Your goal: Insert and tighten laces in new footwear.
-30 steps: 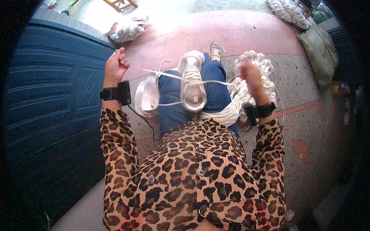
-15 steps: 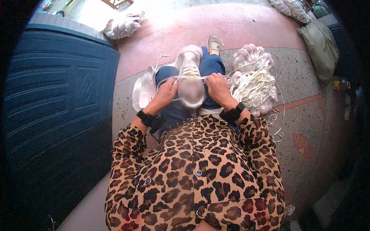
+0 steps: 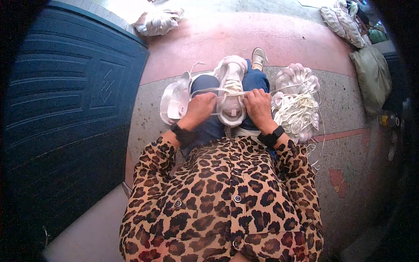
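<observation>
A white shoe upper lies between my thighs, its opening toward me, with white lace threaded across its front. My left hand is closed at the left side of the shoe, gripping the lace, part of which loops around that hand. On the other side my right hand pinches the lace close to the eyelets, fingers bent. The lace is drawn sideways between both hands. Exactly how the fingertips hold it is partly hidden.
Right of my leg sits a tangled heap of white laces against nested white shoe uppers. More pale uppers lie left of my knee. A blue panelled door stands at left; a greyish sack at far right.
The whole view has shifted, so everything sits lower and further right. Both hands stay on the lace beside the shoe, with slight changes in finger position.
</observation>
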Demonstrator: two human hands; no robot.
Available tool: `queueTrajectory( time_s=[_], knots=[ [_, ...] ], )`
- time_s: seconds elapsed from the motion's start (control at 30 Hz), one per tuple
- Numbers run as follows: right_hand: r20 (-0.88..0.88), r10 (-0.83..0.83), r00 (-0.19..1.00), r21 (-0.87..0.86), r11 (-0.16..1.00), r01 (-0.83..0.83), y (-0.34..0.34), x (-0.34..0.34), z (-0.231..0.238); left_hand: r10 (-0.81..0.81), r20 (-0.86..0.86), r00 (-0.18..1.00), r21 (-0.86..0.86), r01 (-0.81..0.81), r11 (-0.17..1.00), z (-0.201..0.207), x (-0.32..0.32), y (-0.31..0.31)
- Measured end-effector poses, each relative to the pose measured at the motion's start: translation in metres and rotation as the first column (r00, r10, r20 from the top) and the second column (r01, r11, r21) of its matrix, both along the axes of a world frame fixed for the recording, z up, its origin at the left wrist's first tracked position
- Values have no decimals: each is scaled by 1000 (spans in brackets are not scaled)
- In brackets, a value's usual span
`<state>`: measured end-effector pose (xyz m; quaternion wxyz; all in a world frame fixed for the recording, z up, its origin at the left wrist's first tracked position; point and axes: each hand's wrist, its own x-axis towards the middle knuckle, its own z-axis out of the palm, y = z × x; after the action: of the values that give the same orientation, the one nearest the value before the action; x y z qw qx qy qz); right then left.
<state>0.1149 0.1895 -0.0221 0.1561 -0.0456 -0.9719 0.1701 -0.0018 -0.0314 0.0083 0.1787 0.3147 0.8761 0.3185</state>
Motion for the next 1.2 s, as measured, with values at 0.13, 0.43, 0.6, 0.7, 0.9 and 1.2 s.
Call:
queueTrajectory(
  time_s=[0.13,0.43,0.6,0.7,0.9,1.2],
  knots=[
    [0,-5,1000,5,1000,5,3,2,5,-220,-306,926,-252,144,957,10,-3,7],
    [-20,22,1000,12,1000,-22,0,1,4,-553,-500,666,-468,330,820,18,1,44],
    [-39,31,999,-17,999,-32,-1,8,12,-234,-442,866,-319,93,943,28,3,29],
    [-5,60,998,-47,997,-60,-9,8,13,-217,-494,842,-254,99,962,27,22,29],
    [77,219,973,129,965,-228,-4,0,3,-315,-541,780,-219,231,948,17,19,36],
    [299,273,914,184,924,-336,-8,-8,30,-636,-496,592,-565,336,754,31,30,59]
  ],
)
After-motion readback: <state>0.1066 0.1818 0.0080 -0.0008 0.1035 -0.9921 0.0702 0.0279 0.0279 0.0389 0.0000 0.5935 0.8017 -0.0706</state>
